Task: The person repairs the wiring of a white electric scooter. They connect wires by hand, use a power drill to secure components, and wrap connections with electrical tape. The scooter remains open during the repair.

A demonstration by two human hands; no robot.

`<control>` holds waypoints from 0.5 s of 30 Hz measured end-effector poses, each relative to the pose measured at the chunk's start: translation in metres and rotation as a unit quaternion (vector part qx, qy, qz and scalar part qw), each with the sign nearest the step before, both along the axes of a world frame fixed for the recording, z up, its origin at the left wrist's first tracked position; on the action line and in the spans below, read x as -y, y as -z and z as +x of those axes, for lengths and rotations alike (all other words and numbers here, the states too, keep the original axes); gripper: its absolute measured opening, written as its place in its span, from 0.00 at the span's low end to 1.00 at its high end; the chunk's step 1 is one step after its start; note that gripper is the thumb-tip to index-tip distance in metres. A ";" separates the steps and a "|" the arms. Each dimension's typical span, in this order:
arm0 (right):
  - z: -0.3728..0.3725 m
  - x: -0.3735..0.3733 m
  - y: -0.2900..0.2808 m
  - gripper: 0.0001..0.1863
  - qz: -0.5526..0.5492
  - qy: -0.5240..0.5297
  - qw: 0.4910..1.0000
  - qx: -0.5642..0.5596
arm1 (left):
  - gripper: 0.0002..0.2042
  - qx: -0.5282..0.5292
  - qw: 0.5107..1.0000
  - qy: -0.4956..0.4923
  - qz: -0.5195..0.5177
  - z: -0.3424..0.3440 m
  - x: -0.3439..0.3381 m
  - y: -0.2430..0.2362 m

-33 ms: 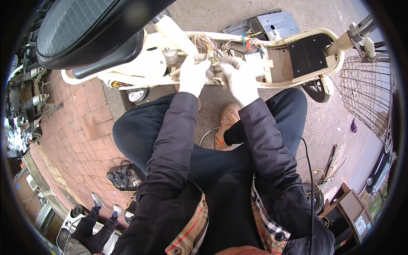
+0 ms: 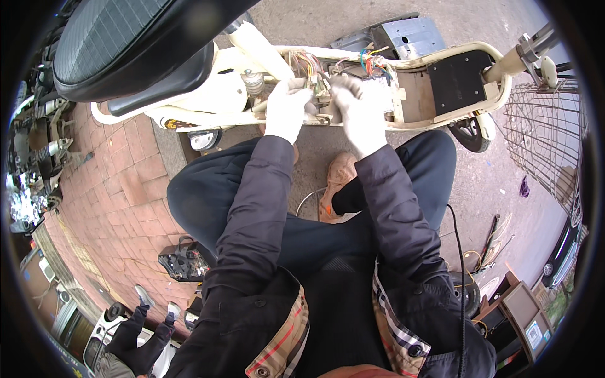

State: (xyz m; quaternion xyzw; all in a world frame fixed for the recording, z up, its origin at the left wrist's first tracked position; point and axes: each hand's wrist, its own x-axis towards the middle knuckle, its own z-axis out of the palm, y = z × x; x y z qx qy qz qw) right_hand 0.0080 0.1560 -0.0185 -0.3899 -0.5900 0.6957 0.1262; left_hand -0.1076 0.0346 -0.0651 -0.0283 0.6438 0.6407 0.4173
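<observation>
A cream electric scooter [image 2: 271,57] stands across in front of me, its floor compartment uncovered. Bundles of coloured wires [image 2: 307,64] show inside. My left hand [image 2: 287,113], in a white glove, is pinched closed at the wires on the compartment's left side; its fingertips seem to grip a wire, partly hidden. To its right, my right hand [image 2: 362,113], also gloved, has curled fingers next to a dark cable [image 2: 324,79]. What those fingers hold is hidden and slightly blurred. A small gap separates the two hands.
The black seat [image 2: 126,50] overhangs at upper left. A grey panel [image 2: 409,39] lies beyond the scooter. A wire basket [image 2: 543,138] is at right. An open black tool bag [image 2: 184,259] sits on the bricks at lower left, where another person's legs [image 2: 140,329] show.
My right hand has shifted slightly to the right, away from my left hand, widening the gap between them. The left hand stays in place.
</observation>
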 end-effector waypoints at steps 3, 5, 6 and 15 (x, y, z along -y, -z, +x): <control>-0.011 -0.008 -0.005 0.18 0.043 0.015 0.999 -0.008 | 0.18 0.039 0.998 -0.019 0.044 -0.002 0.003 0.000; -0.027 -0.014 0.001 0.21 0.122 -0.038 0.992 0.008 | 0.17 0.064 0.996 -0.023 0.065 -0.003 0.005 -0.002; -0.034 -0.015 0.006 0.25 0.158 -0.069 0.983 0.067 | 0.17 0.075 0.994 -0.026 0.076 -0.004 0.005 -0.002; -0.045 -0.030 0.023 0.29 -0.028 -0.131 0.985 0.112 | 0.16 0.087 0.993 -0.017 0.072 0.002 0.002 -0.006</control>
